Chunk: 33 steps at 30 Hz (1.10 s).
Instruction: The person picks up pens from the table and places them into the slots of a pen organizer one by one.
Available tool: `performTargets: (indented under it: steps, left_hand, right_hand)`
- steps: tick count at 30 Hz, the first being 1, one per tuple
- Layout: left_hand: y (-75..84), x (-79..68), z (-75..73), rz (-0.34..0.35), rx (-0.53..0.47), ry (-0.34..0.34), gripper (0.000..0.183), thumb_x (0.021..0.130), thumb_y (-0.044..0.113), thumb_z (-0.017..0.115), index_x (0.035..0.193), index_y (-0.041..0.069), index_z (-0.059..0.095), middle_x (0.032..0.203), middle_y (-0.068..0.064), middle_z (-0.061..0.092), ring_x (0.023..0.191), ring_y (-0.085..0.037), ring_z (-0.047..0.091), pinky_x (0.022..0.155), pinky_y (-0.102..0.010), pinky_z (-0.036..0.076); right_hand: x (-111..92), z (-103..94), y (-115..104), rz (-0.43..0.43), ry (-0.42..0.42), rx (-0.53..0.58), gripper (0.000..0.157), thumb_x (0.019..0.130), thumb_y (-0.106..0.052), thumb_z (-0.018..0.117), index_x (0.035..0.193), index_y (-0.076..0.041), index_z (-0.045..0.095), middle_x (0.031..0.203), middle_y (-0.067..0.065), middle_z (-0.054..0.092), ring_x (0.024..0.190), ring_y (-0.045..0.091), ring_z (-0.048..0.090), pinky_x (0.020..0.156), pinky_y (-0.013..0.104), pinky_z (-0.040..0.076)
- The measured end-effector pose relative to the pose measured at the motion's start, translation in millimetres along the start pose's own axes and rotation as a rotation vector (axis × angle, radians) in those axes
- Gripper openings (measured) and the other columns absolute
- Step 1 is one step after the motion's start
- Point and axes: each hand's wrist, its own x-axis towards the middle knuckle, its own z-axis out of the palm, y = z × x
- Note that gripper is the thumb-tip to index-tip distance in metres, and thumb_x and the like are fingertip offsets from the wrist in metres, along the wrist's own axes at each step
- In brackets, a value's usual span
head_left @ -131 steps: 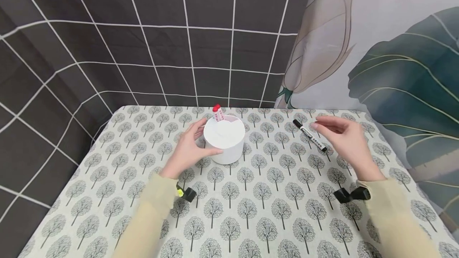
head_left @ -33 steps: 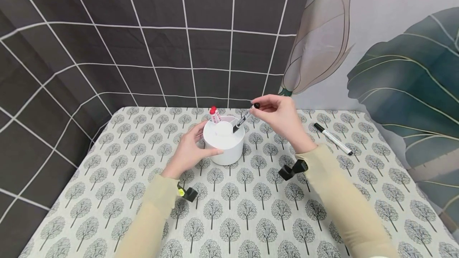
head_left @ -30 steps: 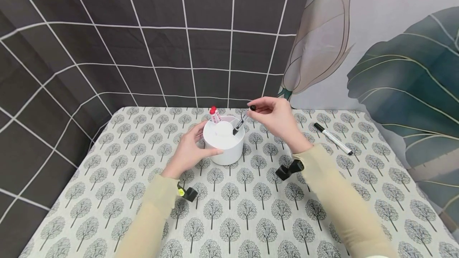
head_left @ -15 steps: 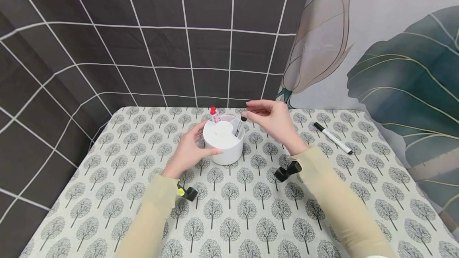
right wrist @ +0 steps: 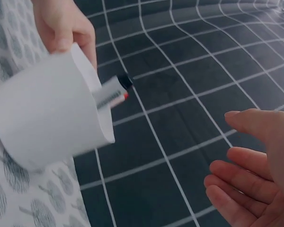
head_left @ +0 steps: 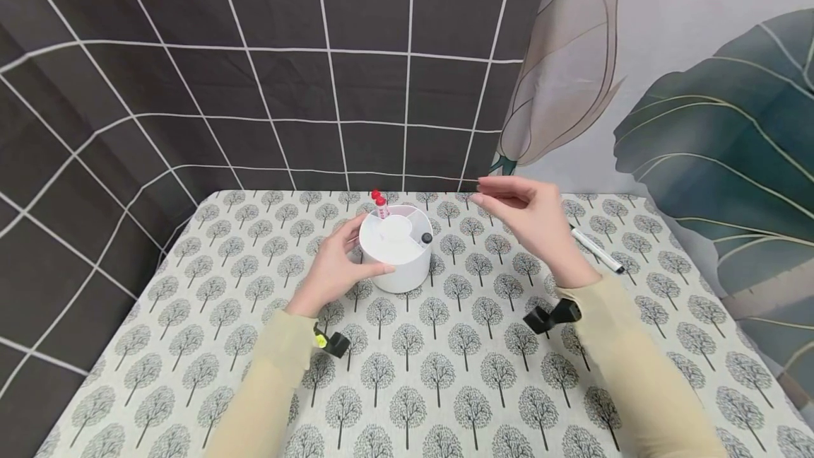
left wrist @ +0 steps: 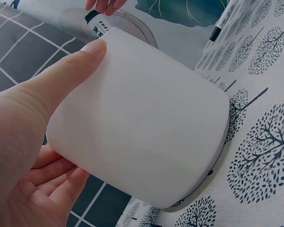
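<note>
My left hand (head_left: 333, 265) grips the white round pen holder (head_left: 397, 274), thumb on the near side and fingers around the far left side. The holder stands upright, with divided compartments. Two red-tipped markers (head_left: 381, 208) lean in its back left compartment. A black-ended marker (head_left: 427, 238) stands in the right compartment; the right wrist view also shows its black end (right wrist: 125, 81) above the rim. Away to the right of the holder, my right hand (head_left: 531, 221) hovers with fingers loosely bent and nothing between them. Past it lies another marker (head_left: 598, 251), its black cap partly hidden by the hand.
A tree-print cloth (head_left: 407, 387) covers the table. Behind the table hangs a dark gridded curtain (head_left: 369, 83), with a leaf-and-flower curtain (head_left: 712, 126) at right. A small black camera (head_left: 552, 316) sits on each wrist.
My right hand has carried a black-ended marker over to the holder, lowered it into the right compartment, let go and moved back right. My left hand has stayed on the holder.
</note>
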Motion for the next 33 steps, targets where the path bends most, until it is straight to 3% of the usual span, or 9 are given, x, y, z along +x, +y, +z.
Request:
performTargets:
  steps: [9,18,27,29,33]
  left_hand:
    - [-0.5,0.7,0.2,-0.004,-0.003,-0.002,0.111,0.067,0.039,0.097,0.157,0.012,0.038,0.153,-0.01,0.047,0.138,-0.03,0.046,0.115,-0.041,0.039]
    - [1.0,-0.4,0.7,0.004,-0.006,0.0,0.109,0.068,0.036,0.097,0.156,0.01,0.039,0.152,-0.009,0.048,0.138,-0.029,0.046,0.115,-0.041,0.039]
    - [1.3,-0.2,1.1,-0.002,-0.008,-0.001,0.109,0.068,0.036,0.097,0.157,0.012,0.039,0.152,-0.009,0.047,0.138,-0.028,0.046,0.115,-0.04,0.038]
    - [1.3,-0.1,1.0,-0.003,-0.009,-0.002,0.109,0.068,0.036,0.097,0.157,0.012,0.039,0.153,-0.009,0.047,0.139,-0.028,0.046,0.115,-0.04,0.038]
    - [1.2,-0.2,0.7,-0.005,-0.007,-0.001,0.109,0.068,0.035,0.097,0.157,0.011,0.038,0.153,-0.009,0.047,0.139,-0.029,0.046,0.115,-0.041,0.038]
  right_hand:
    - [-17,-45.8,11,0.081,0.077,-0.077,0.045,0.09,-0.04,0.08,0.126,-0.014,0.073,0.12,0.004,0.073,0.1,0.009,0.07,0.086,0.016,0.055]
    - [-29,-79.4,32,0.19,0.128,-0.146,0.053,0.088,-0.042,0.081,0.133,-0.016,0.069,0.126,0.001,0.071,0.103,0.001,0.067,0.084,0.01,0.052]
    - [-41,-108.4,59,0.219,0.169,-0.193,0.058,0.084,-0.036,0.086,0.134,-0.014,0.068,0.117,-0.014,0.071,0.101,-0.003,0.066,0.083,0.007,0.051]
    - [-44,-114.7,67,0.231,0.164,-0.224,0.061,0.084,-0.037,0.085,0.137,-0.014,0.066,0.118,-0.013,0.07,0.101,-0.005,0.064,0.083,0.006,0.05]
    - [-49,-124.8,81,0.271,0.139,-0.298,0.069,0.086,-0.042,0.083,0.143,-0.011,0.06,0.129,0.002,0.067,0.108,-0.001,0.062,0.082,0.003,0.047]
